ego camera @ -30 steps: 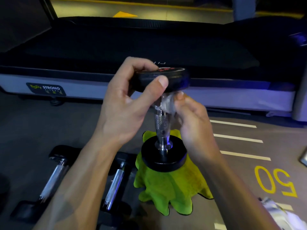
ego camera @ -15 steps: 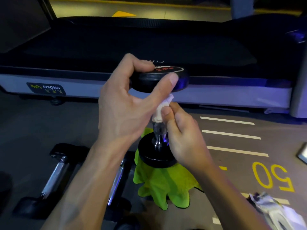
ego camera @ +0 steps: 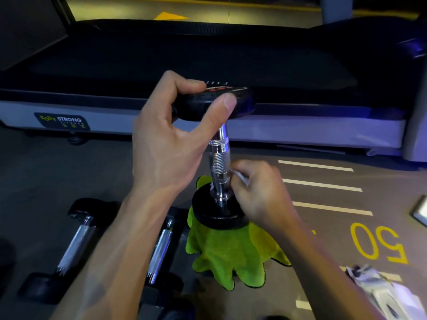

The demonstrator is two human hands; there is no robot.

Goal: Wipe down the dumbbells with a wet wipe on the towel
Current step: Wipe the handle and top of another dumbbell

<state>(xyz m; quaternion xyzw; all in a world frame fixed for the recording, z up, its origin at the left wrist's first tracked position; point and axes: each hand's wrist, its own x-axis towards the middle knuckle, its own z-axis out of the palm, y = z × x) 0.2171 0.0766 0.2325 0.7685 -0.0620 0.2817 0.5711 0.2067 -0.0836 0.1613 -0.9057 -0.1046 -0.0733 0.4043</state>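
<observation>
Fingers [ego camera: 240, 172] of the right hand [ego camera: 261, 195], pinching the wet wipe [ego camera: 241, 176], have descended the dumbbell [ego camera: 219, 162] handle toward frame centre; left hand [ego camera: 171, 144] still grips the upper plate.

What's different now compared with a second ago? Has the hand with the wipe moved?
Yes. The right hand has slid the wet wipe down the metal handle, from just under the top weight to near the bottom weight, baring the ridged grip. The left hand still grips the top weight, and the dumbbell still stands upright on the green towel. The two other dumbbells have not moved.
</observation>
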